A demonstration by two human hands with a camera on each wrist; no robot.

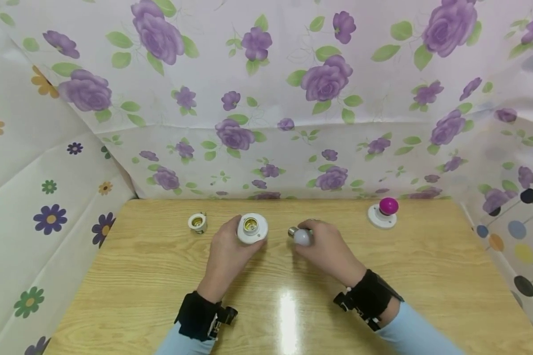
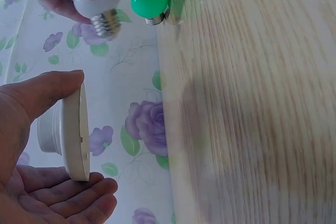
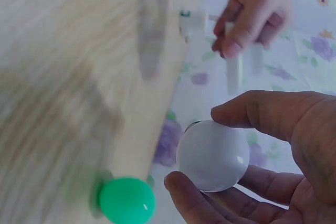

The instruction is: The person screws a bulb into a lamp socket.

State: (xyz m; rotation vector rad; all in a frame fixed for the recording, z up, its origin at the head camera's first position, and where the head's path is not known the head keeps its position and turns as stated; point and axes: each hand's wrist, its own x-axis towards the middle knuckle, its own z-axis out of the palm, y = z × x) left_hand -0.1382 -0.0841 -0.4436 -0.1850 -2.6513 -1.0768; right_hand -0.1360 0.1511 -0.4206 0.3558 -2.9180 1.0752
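My left hand (image 1: 232, 248) grips a round white lamp holder (image 1: 258, 233) by its rim, thumb on one side and fingers on the other. Its threaded brass socket faces up, above the table. To the right, my right hand (image 1: 326, 245) pinches a white light bulb (image 1: 302, 238) between thumb and fingers, its metal screw base pointing left towards the holder. A gap separates bulb and holder. Both wrist views show a green bulb (image 2: 149, 0) standing on the table near my right hand; the head view hides it behind that hand.
A small white lamp socket (image 1: 197, 223) stands at the back left of the wooden table (image 1: 160, 276). At the back right, a pink bulb (image 1: 388, 206) sits in another round white holder (image 1: 382, 221). Flowered sheeting (image 1: 266, 148) rises behind the table and along both sides.
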